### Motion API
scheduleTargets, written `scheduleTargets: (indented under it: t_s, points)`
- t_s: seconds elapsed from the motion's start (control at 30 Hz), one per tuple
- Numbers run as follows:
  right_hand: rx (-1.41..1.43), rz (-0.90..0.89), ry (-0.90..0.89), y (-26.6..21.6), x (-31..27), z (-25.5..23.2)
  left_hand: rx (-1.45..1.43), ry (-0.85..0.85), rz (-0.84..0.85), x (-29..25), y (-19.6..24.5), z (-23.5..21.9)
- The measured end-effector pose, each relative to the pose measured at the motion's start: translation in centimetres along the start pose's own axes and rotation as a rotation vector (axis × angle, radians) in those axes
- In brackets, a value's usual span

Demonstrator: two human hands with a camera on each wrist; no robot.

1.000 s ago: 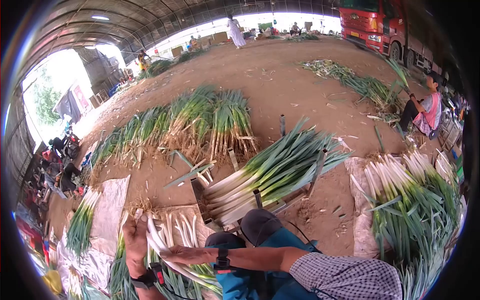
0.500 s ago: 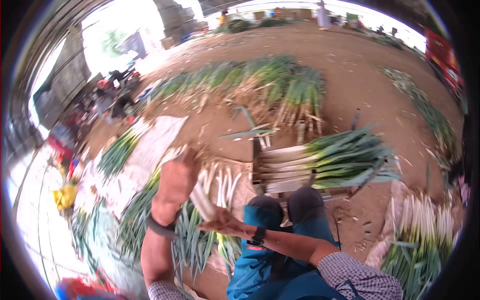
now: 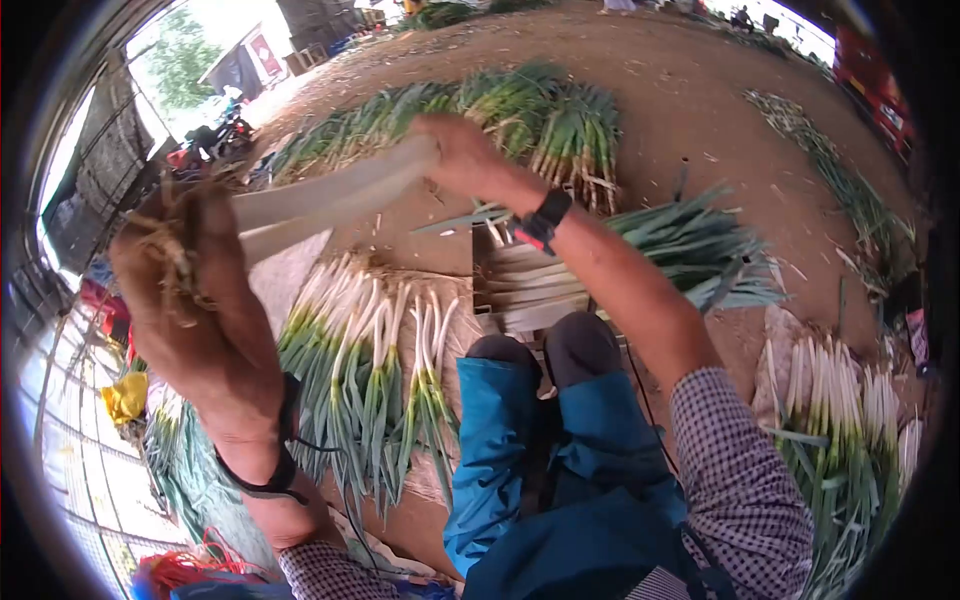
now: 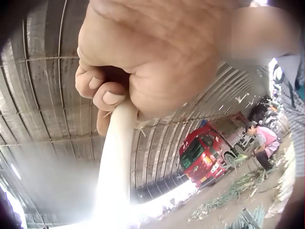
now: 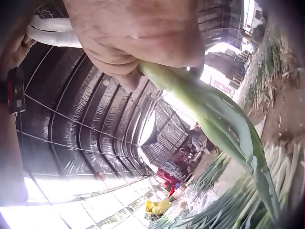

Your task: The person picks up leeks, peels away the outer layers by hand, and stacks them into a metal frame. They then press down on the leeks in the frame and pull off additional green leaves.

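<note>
My left hand (image 3: 200, 290) is raised at the left, its fingers curled round the root end of white leek stalks (image 3: 330, 195); brown roots (image 3: 178, 255) stick out over it. Seen from the left wrist, that hand (image 4: 157, 52) grips a thick white stalk (image 4: 116, 162). Farther up the stalks, my right hand (image 3: 465, 158) holds their other end. In the right wrist view the right hand (image 5: 138, 36) has its fingers round the leek, whose green leaves (image 5: 219, 124) hang out beyond it, while two white stalks (image 5: 55, 32) run back to the left hand.
Trimmed leeks (image 3: 385, 340) lie below on a cloth, left of the knees (image 3: 545, 360). A metal-framed rack (image 3: 482, 280) holds more leeks right of centre. Rows of leeks (image 3: 500, 110) lie behind; another pile (image 3: 835, 440) is at right. A yellow bag (image 3: 125, 398) is at left.
Both hands have risen from low beside the knees. My right hand has moved up and away from the left one, so a long white length now spans between them.
</note>
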State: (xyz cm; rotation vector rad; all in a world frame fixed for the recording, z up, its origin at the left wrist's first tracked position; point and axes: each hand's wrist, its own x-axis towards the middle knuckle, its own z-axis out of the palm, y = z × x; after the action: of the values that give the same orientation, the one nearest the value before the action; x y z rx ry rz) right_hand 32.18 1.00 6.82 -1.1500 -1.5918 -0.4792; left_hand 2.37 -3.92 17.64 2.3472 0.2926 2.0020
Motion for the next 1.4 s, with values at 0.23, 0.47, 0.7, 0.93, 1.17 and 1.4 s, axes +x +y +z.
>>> scheduleTargets:
  t_s: [0.23, 0.47, 0.7, 0.93, 1.17, 1.4]
  points:
    - [-0.865, -0.396, -0.248, 6.5, 2.8, -20.5, -0.363, -0.095, -0.283, -4.0, -4.8, 12.4]
    - [-0.528, 0.478, -0.629, 17.0, -13.3, -23.4, -0.719, -0.369, -0.900, -16.8, -12.2, 31.8]
    - [-0.490, 0.666, -0.722, 23.0, -28.8, -20.0, -0.161, -0.310, -0.629, -34.5, -11.0, 38.3]
    - [-0.621, 0.783, -0.850, 25.6, -27.9, -21.6, -0.052, -0.595, -0.435, -37.6, -8.7, 38.7]
    - [-0.647, 0.552, -0.685, 26.8, -29.8, -13.9, 0.098, -0.823, -0.245, -41.3, -11.8, 41.3]
    - [-0.600, 0.488, -0.825, 27.6, -36.2, -7.4, 0.063, -0.915, -0.387, -43.4, -14.3, 39.4]
